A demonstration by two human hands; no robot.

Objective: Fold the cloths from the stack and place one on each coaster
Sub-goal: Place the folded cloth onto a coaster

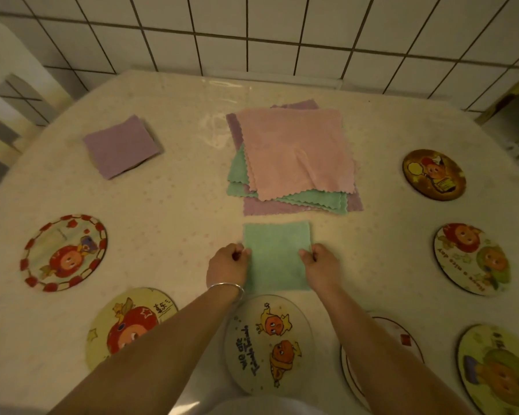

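A folded green cloth (277, 256) lies flat on the table just in front of the stack. My left hand (226, 266) pinches its left edge and my right hand (321, 265) pinches its right edge. The stack of unfolded cloths (291, 154) sits at the table's middle, a pink one on top, green and purple ones beneath. At the far left rests a folded purple cloth (122, 146), with a dark sliver of a coaster showing under its near edge. Round cartoon coasters ring the table, the nearest one (268, 342) right below the green cloth.
Bare coasters lie at the left (63, 253), near left (129, 324), far right (433, 174), right (472, 259), near right (496, 366) and under my right forearm (381, 351). A white chair (9, 85) stands at the far left. A tiled wall backs the table.
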